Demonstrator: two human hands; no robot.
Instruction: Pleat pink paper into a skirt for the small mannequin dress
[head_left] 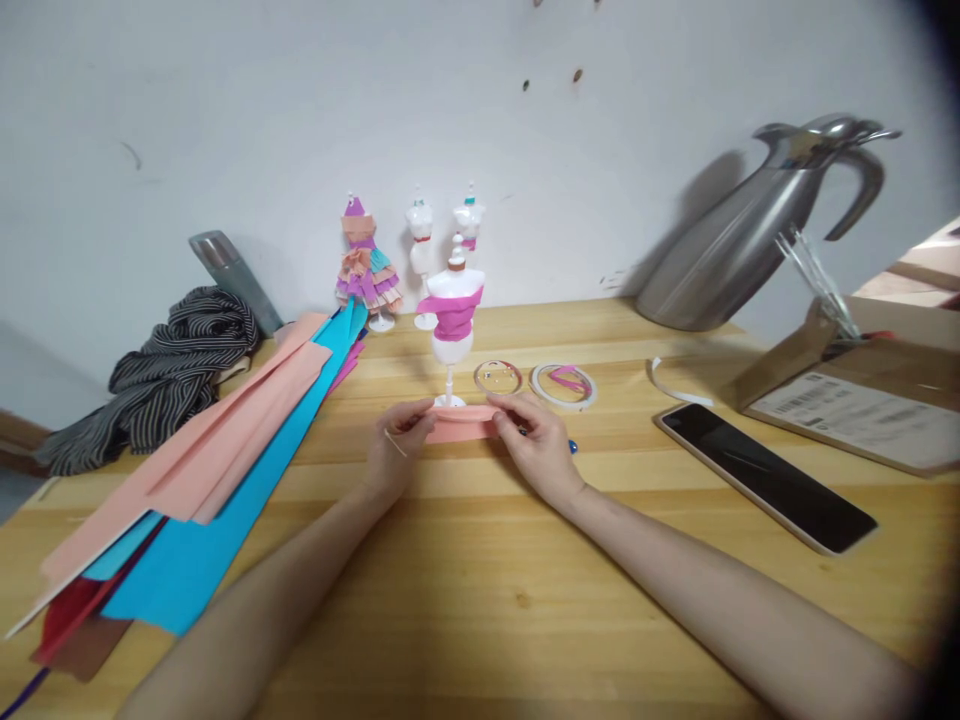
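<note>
Between my two hands a pink strip of crepe paper (463, 428) is stretched level, its upper edge folded over. My left hand (399, 448) pinches its left end, and my right hand (538, 445) pinches the right end. Just behind the strip stands a small white dress form (452, 350) on a round base, with magenta paper (454, 315) wrapped around its chest and a brown band at the neck. To its right lie a ring-shaped dish with small beads (498, 378) and a white roll of tape (564, 386) with a magenta scrap on it.
Stacked crepe sheets (225, 430) lie at the left beside striped cloth (180, 345) and a grey bottle (232, 275). A dressed form (367, 265) and two white ones stand by the wall. At the right are a phone (765, 475), a cardboard box (862, 400) and a steel jug (735, 230).
</note>
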